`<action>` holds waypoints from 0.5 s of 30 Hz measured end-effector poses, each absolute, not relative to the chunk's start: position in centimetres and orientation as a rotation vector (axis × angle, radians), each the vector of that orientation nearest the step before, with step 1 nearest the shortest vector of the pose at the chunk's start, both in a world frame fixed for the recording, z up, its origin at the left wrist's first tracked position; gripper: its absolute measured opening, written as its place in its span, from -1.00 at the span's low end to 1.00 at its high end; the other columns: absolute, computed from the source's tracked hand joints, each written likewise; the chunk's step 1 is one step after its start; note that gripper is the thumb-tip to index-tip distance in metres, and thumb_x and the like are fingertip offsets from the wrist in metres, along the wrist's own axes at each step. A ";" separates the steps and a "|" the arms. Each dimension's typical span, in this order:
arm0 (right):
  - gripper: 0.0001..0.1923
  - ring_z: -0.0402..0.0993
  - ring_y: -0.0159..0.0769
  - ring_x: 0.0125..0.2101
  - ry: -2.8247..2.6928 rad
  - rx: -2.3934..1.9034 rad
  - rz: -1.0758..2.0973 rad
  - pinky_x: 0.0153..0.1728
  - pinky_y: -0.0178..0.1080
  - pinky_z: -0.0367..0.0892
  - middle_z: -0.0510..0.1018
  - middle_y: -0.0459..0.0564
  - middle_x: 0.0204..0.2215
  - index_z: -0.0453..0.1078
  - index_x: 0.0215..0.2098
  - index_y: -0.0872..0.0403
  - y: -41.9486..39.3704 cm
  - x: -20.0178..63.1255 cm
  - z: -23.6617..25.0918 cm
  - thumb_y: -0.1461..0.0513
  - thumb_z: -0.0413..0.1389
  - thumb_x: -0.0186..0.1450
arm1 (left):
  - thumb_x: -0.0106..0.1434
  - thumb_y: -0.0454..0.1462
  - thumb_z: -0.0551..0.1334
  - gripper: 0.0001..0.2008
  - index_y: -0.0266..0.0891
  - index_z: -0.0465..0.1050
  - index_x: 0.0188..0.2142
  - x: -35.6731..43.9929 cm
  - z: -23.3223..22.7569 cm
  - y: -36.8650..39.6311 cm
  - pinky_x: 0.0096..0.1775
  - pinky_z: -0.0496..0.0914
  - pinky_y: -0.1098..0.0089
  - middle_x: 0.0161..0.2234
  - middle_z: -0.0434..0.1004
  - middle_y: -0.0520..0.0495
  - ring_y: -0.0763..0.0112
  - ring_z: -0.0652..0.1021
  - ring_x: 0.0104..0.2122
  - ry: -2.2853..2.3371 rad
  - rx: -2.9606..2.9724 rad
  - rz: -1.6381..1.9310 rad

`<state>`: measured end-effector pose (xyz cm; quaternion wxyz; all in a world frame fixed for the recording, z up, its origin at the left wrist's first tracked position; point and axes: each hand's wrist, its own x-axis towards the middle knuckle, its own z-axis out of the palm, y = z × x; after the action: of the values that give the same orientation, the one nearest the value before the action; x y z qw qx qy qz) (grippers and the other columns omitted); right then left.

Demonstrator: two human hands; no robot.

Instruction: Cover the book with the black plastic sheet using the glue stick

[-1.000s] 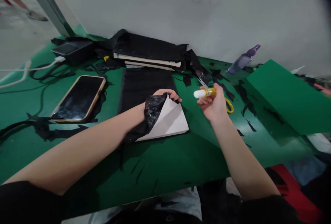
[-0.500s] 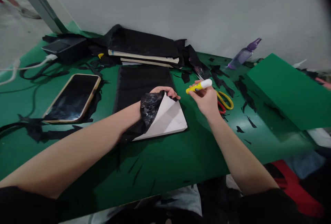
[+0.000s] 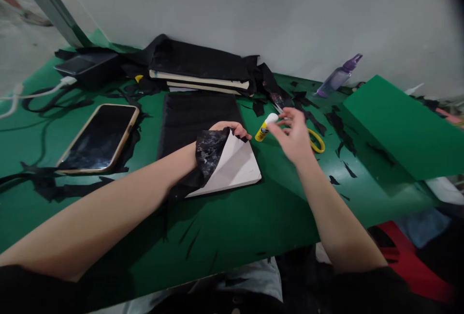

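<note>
Glue stick (image 3: 265, 127) just left of right hand (image 3: 294, 136), fingers (image 3: 278, 132) open, touching unclear; left hand (image 3: 226, 130) pinches black fabric (image 3: 208, 152).

Left hand (image 3: 232, 129) pins black fabric (image 3: 208, 152); right hand (image 3: 294, 136) beside glue stick (image 3: 265, 127).

The near strip of the green worktop (image 3: 232, 227) lies open apart from a few thin black scraps. Between the white board (image 3: 234, 169) and the raised green sheet (image 3: 402, 125) a bare lane runs back, narrowed by the glue stick (image 3: 264, 129), the yellow-handled scissors (image 3: 317, 142) and black fabric offcuts (image 3: 337, 130). On the left the phone (image 3: 97, 137) and cables block the way. The stacked black-covered books (image 3: 201, 69) close off the rear by the wall.
</note>
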<state>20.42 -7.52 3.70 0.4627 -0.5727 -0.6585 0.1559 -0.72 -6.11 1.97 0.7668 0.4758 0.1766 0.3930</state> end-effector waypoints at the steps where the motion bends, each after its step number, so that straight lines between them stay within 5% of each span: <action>1: -0.58 0.43 -0.27 -0.29 -1.545 -1.335 0.306 -0.36 -0.21 0.36 0.41 0.07 -0.20 0.22 -0.08 0.04 -8.0 20.3 4.3 0.07 0.15 0.15 | -0.05 -0.26 0.36 -0.76 -0.28 0.30 -0.57 -0.7 2.0 -6.1 -0.07 0.26 0.31 -0.49 0.34 0.02 0.31 0.47 -0.21 0.395 1.042 0.841; 4: -0.86 0.38 -0.37 -0.48 -1.488 -1.231 0.266 -0.48 -0.27 0.31 0.41 -0.05 -0.44 0.27 -0.29 0.01 -9.4 19.6 5.7 0.12 0.05 0.24 | -0.05 -0.24 0.33 -0.75 -0.27 0.25 -0.58 -0.5 1.9 -5.9 -0.11 0.28 0.32 -0.51 0.32 0.02 0.31 0.46 -0.23 0.429 1.104 0.801; 7: -0.89 0.29 -0.46 -0.66 -1.686 -1.276 0.674 -0.62 -0.33 0.24 0.40 -0.13 -0.61 0.30 -0.40 0.05 -10.4 18.5 5.7 0.17 0.07 0.23 | 0.02 -0.21 0.22 -0.77 -0.25 0.18 -0.58 -0.2 2.0 -5.8 -0.18 0.30 0.33 -0.49 0.31 0.00 0.33 0.44 -0.28 0.481 1.275 0.812; 15: -0.85 0.48 -0.39 -0.61 -1.401 -1.351 1.613 -0.60 -0.35 0.39 0.56 0.02 -0.53 0.39 -0.41 0.13 -9.9 17.2 4.1 0.23 0.02 0.20 | 0.02 -0.35 0.07 -0.85 -0.27 0.24 -0.65 0.3 3.3 -6.3 -0.11 0.25 0.33 -0.41 0.28 -0.02 0.40 0.35 -0.30 0.741 1.730 0.866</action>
<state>17.25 -9.91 4.05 0.3019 -0.5094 -0.5284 0.6083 0.30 -6.26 3.26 0.5099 0.7185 0.3075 0.3595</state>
